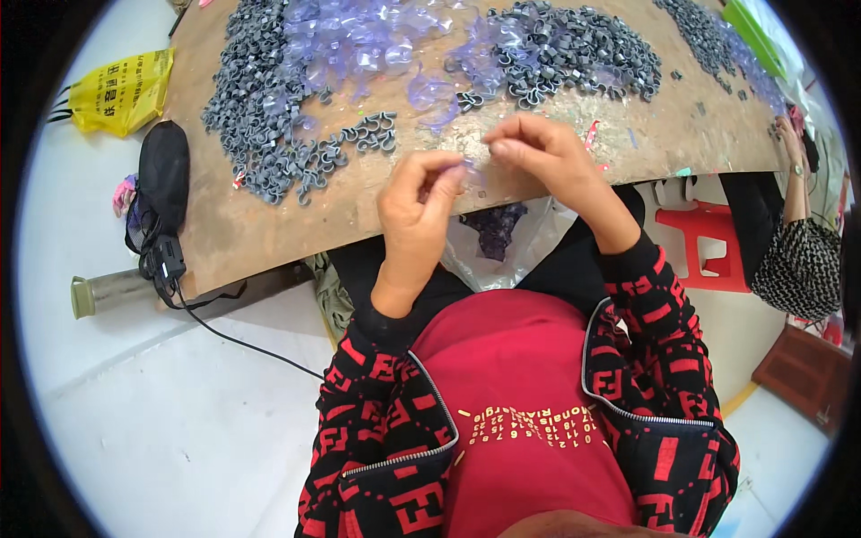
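My left hand [414,204] is closed near the table's front edge, thumb and forefinger pinching a small translucent purple plastic piece [473,168]. To its right my right hand [549,154] is also closed, thumb against forefinger. What it holds, if anything, is too small to make out. Beyond my hands lies a heap of translucent purple plastic pieces [359,40], with one loose curved piece [433,94] nearer me. Small grey curved clips [260,117] are heaped on the left, and a second pile of grey clips [574,54] lies farther right.
Below the table edge, a clear plastic bag [462,244] holds dark purple pieces [493,231]. A yellow bag [121,94], a black pouch [164,170] and a cable sit left. Right are a red stool [704,242], a green tray [753,36] and another person's hand [791,143].
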### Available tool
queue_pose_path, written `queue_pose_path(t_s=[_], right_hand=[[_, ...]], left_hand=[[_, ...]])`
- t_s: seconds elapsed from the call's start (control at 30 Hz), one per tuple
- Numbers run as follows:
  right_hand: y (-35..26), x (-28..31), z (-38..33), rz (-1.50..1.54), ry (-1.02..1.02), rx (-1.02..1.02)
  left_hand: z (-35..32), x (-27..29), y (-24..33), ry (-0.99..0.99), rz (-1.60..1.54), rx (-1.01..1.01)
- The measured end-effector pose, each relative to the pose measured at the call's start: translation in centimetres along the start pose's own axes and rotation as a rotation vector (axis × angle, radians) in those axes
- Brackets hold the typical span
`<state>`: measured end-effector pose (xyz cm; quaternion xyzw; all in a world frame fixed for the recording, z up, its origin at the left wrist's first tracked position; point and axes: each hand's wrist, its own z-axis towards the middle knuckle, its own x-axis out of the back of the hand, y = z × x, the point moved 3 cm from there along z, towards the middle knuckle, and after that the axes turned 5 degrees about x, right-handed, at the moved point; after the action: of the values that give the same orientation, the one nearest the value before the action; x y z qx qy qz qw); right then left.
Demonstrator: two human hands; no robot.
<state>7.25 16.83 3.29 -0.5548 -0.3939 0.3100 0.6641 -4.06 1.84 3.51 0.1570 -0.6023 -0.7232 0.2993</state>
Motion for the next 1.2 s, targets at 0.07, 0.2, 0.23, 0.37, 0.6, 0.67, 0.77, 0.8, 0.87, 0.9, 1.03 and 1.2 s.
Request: queue_pose_path(t_s=[0.07, 0.2, 0.23, 0.37, 0.6, 0.67, 0.77, 0.8, 0.87, 0.9, 1.03, 1.2], right_hand=[[0.8, 1.1, 1.9, -0.311, 0.088, 0.169], [1.7, 0.7, 4.6, -0.779, 0.163, 0.459], [1.7, 0.5, 4.8, -0.933, 0.160, 0.535], [1.5, 0.4, 5.8, -1.019, 0.109, 0.503], [0.6, 1.3, 3.8, -0.498, 0.081, 0.199], [1.6, 1.7, 3.2, -0.049, 0.037, -0.024], [0.0, 0.5, 2.0, 0.215, 0.081, -0.003], [-1.1, 0.0, 1.4, 0.219, 0.083, -0.008], [-2.4, -1.3, 0.5, 0.381, 0.034, 0.029], [-2.4, -1.3, 0.2, 0.385, 0.040, 0.026], [-3.2, -1.9, -0.9, -0.065, -0.068, 0.219], [-2.6, -1.4, -2.1, 0.375, 0.044, -0.007]], left_hand=[[0.1, -0.1, -0.7, 0.032, -0.351, 0.325], [-0.4, 0.6, -1.4, 0.029, -0.616, 0.449], [-0.5, 0.7, -1.6, 0.021, -0.664, 0.455], [-0.4, 0.6, -2.1, -0.015, -0.832, 0.509], [-0.2, 0.5, -2.9, -0.087, -1.072, 0.559], [0.0, 0.3, -3.1, -0.134, -1.141, 0.558], [0.1, -0.2, -3.7, -0.164, -1.229, 0.577], [0.1, -0.3, -3.5, -0.164, -1.228, 0.584], [0.0, -0.7, -3.5, -0.188, -1.284, 0.595], [0.0, -0.9, -3.4, -0.190, -1.281, 0.602], [0.0, -1.2, -3.2, -0.182, -1.264, 0.614], [0.1, -1.4, -1.8, -0.171, -1.157, 0.590]])
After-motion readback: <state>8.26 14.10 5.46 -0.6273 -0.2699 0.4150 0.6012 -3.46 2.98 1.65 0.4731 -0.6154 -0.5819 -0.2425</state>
